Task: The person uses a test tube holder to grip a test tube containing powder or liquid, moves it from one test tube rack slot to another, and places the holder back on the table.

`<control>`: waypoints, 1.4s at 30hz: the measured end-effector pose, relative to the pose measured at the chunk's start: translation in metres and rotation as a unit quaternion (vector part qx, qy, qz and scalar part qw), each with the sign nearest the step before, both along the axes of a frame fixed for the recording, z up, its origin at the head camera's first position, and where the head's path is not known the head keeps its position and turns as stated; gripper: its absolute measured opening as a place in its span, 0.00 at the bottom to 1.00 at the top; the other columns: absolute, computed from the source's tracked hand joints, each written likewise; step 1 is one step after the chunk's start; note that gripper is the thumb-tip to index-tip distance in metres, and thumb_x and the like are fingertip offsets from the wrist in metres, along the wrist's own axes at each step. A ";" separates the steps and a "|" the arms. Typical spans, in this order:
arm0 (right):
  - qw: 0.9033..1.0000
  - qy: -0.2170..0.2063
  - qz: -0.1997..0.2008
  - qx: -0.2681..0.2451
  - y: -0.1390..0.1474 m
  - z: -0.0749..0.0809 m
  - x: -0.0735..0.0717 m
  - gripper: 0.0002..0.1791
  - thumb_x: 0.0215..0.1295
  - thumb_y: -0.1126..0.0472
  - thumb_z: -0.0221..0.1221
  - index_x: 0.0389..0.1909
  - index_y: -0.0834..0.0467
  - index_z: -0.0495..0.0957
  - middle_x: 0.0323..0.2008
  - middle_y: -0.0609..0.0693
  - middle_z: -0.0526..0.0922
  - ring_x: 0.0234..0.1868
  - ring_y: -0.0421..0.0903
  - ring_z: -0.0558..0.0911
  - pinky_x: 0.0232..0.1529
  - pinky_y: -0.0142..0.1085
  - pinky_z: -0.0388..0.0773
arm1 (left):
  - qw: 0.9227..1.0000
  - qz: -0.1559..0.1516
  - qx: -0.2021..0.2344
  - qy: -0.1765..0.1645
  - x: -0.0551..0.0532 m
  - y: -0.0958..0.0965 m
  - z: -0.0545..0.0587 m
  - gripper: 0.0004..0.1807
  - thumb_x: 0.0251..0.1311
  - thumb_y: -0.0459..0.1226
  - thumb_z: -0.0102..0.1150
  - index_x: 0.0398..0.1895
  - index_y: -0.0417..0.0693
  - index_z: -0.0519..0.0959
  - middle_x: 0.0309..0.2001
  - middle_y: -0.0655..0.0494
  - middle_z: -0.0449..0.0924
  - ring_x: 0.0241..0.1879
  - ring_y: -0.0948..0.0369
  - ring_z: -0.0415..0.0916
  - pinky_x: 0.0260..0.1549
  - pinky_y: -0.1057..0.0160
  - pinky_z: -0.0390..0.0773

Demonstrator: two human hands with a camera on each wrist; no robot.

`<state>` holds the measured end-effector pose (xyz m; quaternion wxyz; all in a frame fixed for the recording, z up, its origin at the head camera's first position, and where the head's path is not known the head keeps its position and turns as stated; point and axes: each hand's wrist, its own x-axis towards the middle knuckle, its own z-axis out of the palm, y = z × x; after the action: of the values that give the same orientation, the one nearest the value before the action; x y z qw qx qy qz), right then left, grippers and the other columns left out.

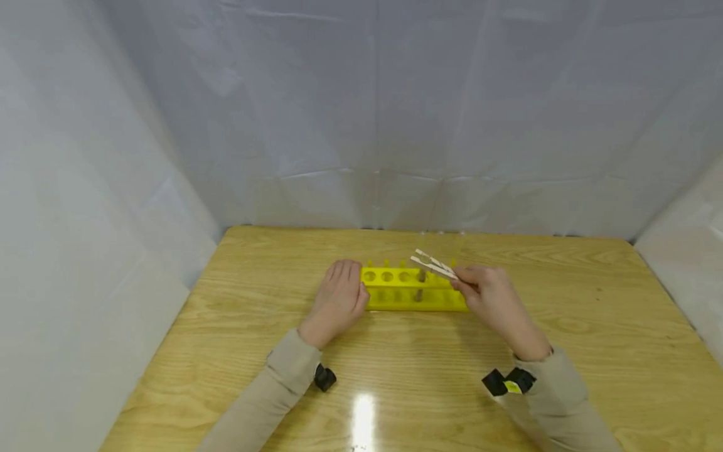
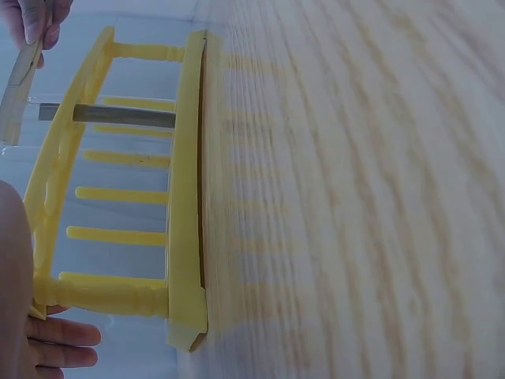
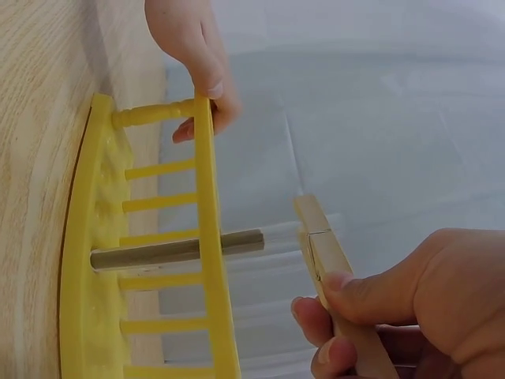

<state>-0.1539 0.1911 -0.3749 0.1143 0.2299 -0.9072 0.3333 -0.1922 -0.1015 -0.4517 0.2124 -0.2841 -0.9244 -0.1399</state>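
A yellow test tube rack stands on the wooden table. My left hand grips its left end, the thumb at the front and fingers round the back in the right wrist view. With my right hand I pinch a wooden test tube clamp near its rear end. Its jaws stand apart, pointing left above the rack. A glass test tube holding grey-brown contents stands upright in the rack, its clear upper part beside the clamp tip in the right wrist view. Other clear tubes rise from the rack's right half.
The wooden table reaches back to a grey-white sheet hung behind it. More pale sheeting hangs at the left. Several yellow pegs stand along the rack's back side. Black wrist cameras sit at both cuffs.
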 end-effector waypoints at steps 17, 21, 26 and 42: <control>0.999 0.048 -0.007 -0.006 0.001 0.007 0.004 0.12 0.62 0.73 0.63 0.46 0.70 0.84 0.31 0.58 0.85 0.16 0.37 0.67 0.14 0.31 0.65 | 1.000 -0.001 -0.002 0.005 0.001 0.001 0.002 0.19 0.67 0.37 0.33 0.47 0.32 0.70 0.45 0.38 0.72 0.48 0.44 0.70 0.58 0.47 0.68; 0.999 0.052 -0.004 -0.007 0.001 0.010 0.004 0.13 0.62 0.73 0.63 0.47 0.71 0.83 0.31 0.58 0.85 0.16 0.37 0.66 0.14 0.31 0.65 | 1.000 0.000 -0.001 0.004 0.001 0.001 0.002 0.20 0.67 0.38 0.32 0.48 0.32 0.70 0.45 0.38 0.72 0.48 0.44 0.70 0.58 0.47 0.68; 0.998 0.055 -0.003 -0.003 0.001 0.014 0.006 0.13 0.63 0.72 0.62 0.48 0.70 0.83 0.26 0.54 0.82 0.15 0.36 0.63 0.14 0.31 0.63 | 1.000 -0.001 0.000 0.001 0.000 0.000 0.000 0.20 0.67 0.38 0.32 0.48 0.31 0.70 0.44 0.38 0.72 0.48 0.44 0.70 0.59 0.47 0.67; 0.995 0.101 -0.008 -0.008 0.005 0.026 0.011 0.14 0.60 0.72 0.65 0.47 0.71 0.83 0.26 0.54 0.83 0.16 0.34 0.65 0.15 0.31 0.65 | 1.000 0.000 0.002 0.011 -0.003 0.000 -0.001 0.20 0.67 0.38 0.32 0.48 0.31 0.70 0.44 0.38 0.72 0.47 0.45 0.71 0.59 0.48 0.67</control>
<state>-0.1431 0.1957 -0.3489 0.2097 0.2537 -0.8903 0.3146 -0.1948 -0.1013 -0.4529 0.2233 -0.2852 -0.9217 -0.1387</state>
